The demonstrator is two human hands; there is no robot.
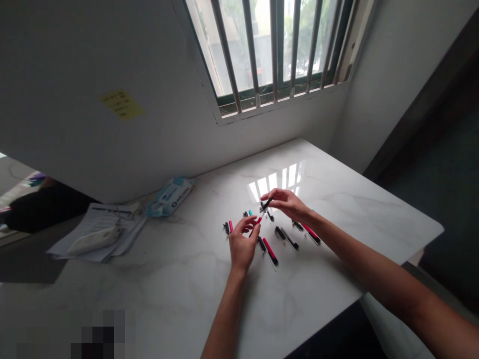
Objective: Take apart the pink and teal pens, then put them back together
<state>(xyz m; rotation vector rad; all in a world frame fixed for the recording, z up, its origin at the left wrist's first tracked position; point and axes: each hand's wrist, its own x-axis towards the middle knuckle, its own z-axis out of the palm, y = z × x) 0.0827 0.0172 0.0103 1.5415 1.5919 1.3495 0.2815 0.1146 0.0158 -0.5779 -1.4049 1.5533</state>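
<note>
My left hand (242, 245) is closed in a pinch on a slim red pen part (259, 220). Just up and to the right, my right hand (287, 202) pinches a black pen part (267, 204), its fingertips around the upper end. The two parts point toward each other above the table; whether they touch I cannot tell. Beneath and around my hands lie several pen pieces, among them a red and black barrel (270, 250), a black and clear barrel (289, 238), a red one (311, 233) at the right and a red piece (231, 227) at the left.
The white marbled table (168, 294) runs along a wall below a barred window (277, 50). On its left side are papers (86, 227) with a white object (95, 240) on top, and a blue wipes packet (170, 197). A yellow note (121, 104) sticks to the wall.
</note>
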